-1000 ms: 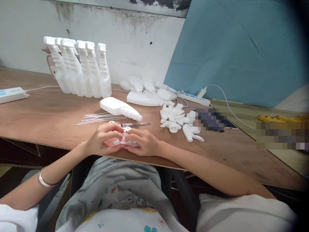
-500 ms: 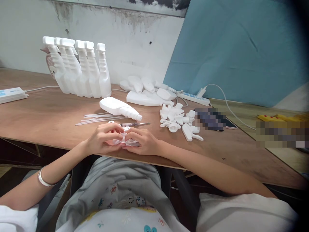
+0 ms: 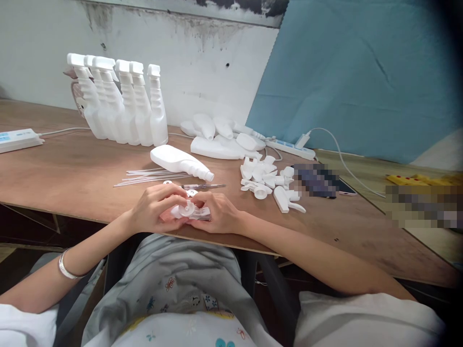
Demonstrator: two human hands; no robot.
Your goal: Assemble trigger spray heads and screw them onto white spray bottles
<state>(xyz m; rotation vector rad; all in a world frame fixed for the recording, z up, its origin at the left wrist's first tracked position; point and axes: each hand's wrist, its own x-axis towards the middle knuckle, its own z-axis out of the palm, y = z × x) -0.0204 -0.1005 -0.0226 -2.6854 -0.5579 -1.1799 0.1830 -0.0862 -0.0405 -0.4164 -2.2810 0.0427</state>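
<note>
At the table's front edge, my left hand (image 3: 158,206) and my right hand (image 3: 219,212) are both closed on a white spray trigger head (image 3: 187,209). Its round collar faces up toward me, and my fingers cover part of its body. Just beyond my fingertips lies a screwdriver (image 3: 204,186) with a clear handle, beside small white rings (image 3: 191,193). Several thin white dip tubes (image 3: 144,177) rest behind my left hand. An uncapped white bottle (image 3: 181,161) lies on its side past them, neck toward the right.
Several spray bottles (image 3: 157,115) stand upright at the back left. More bottles (image 3: 217,147) lie by the wall, with a pile of trigger heads (image 3: 258,173) right of centre. Phones (image 3: 347,187), power strips (image 3: 20,140) and a white cable (image 3: 338,144) are on the table.
The trigger head has turned between my fingers, so its round collar now shows from above. Both hands have stayed in nearly the same place.
</note>
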